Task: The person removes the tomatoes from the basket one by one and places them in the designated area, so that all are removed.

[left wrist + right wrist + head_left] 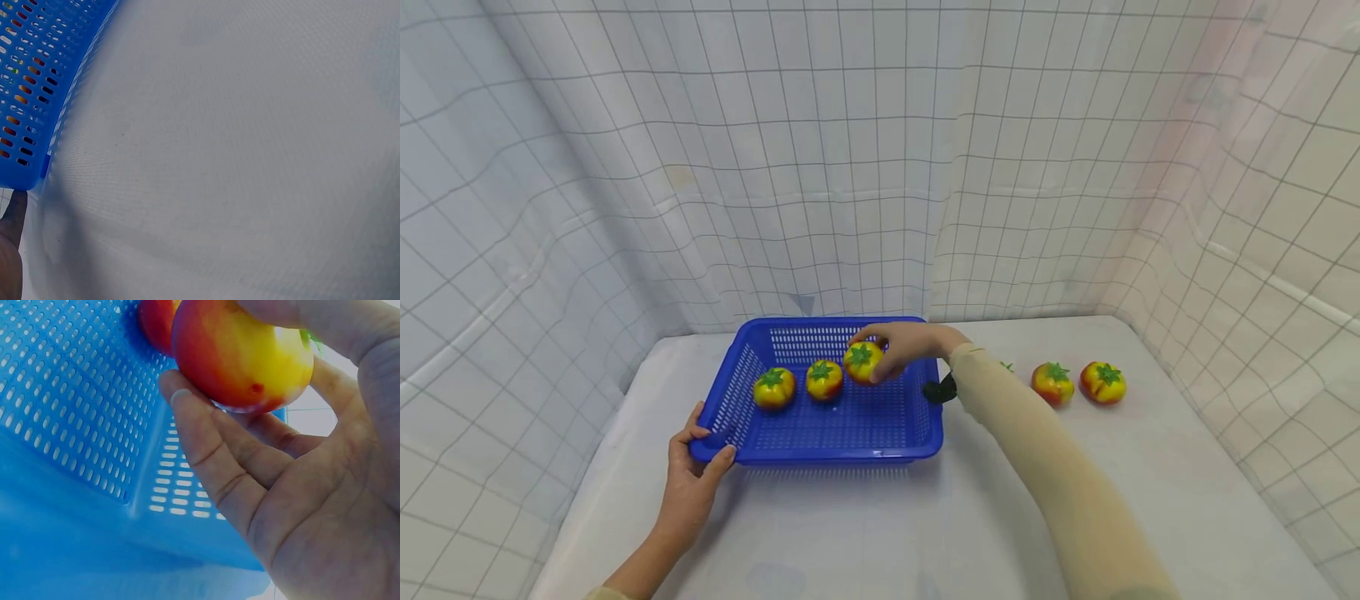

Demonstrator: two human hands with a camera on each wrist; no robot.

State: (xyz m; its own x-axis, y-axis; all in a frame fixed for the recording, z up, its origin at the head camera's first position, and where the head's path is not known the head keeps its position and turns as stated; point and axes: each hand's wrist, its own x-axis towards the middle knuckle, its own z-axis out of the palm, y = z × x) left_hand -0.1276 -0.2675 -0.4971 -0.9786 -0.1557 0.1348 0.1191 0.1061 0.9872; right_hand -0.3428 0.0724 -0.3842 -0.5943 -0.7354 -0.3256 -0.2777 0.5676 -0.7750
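A blue plastic basket point(850, 454) with slotted walls stands on the white table. My left hand point(691, 475) grips its front left corner, the thumb on the front rim and fingers at the left side. Over the right half of the basket, my right hand point(906, 346) holds a yellow-and-red tomato point(862, 363) with a green star-shaped top. In the right wrist view this tomato point(244, 356) sits between thumb and fingers. Two similar tomatoes, a left one point(773, 389) and a middle one point(824, 381), lie in the basket.
Right of the basket, two more tomatoes, one point(1052, 384) beside the other point(1102, 382), lie on the white table point(865, 533). A green top point(1006, 365) shows behind the right sleeve point(1037, 450). Grid-patterned white curtains point(820, 167) enclose the back and sides.
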